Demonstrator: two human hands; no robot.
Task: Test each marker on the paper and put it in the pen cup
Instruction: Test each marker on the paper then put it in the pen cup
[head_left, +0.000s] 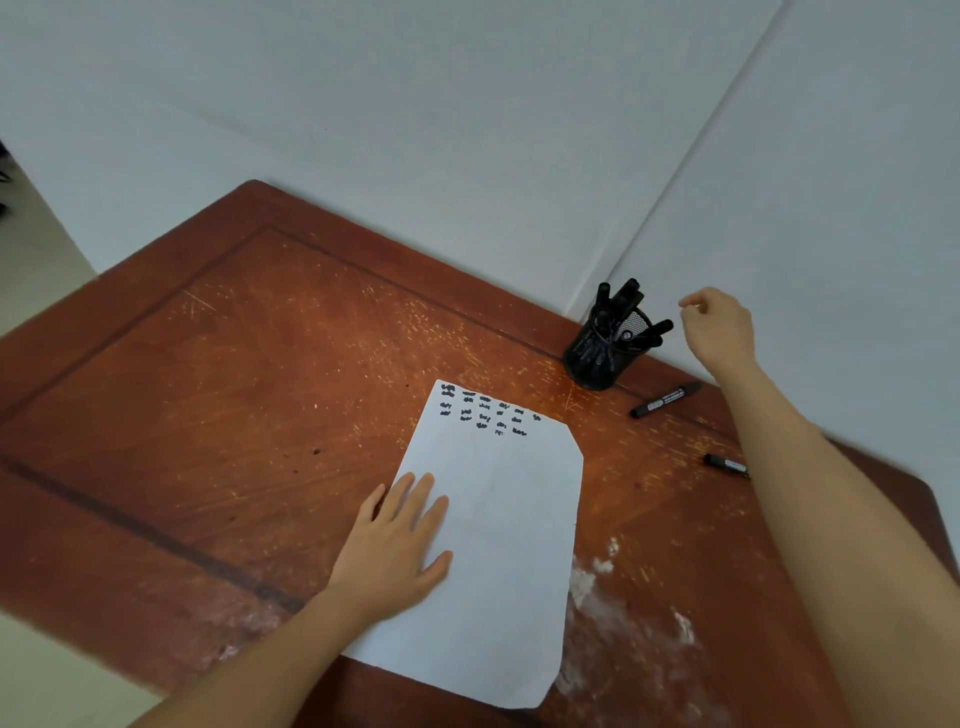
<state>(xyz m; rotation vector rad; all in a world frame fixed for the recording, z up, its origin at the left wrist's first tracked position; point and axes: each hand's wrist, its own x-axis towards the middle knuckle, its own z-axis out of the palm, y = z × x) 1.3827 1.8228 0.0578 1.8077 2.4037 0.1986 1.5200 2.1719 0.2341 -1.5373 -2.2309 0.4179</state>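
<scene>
Toward the tabletop's front edge, the left hand (395, 540) lies flat, fingers spread, pinning the paper (498, 545). By the right edge lie the near marker (726, 463), then the far marker (665, 400). Beside the far-corner pen cup (597, 358) the right hand (719, 325) hovers loosely curled, empty. It should likely fetch the far marker, with the paper held flat.

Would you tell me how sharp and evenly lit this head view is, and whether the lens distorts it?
Head view: soft, even light, no glare; the wide-angle lens tilts and stretches the table toward the frame edges; marks on the paper look slightly soft.
</scene>
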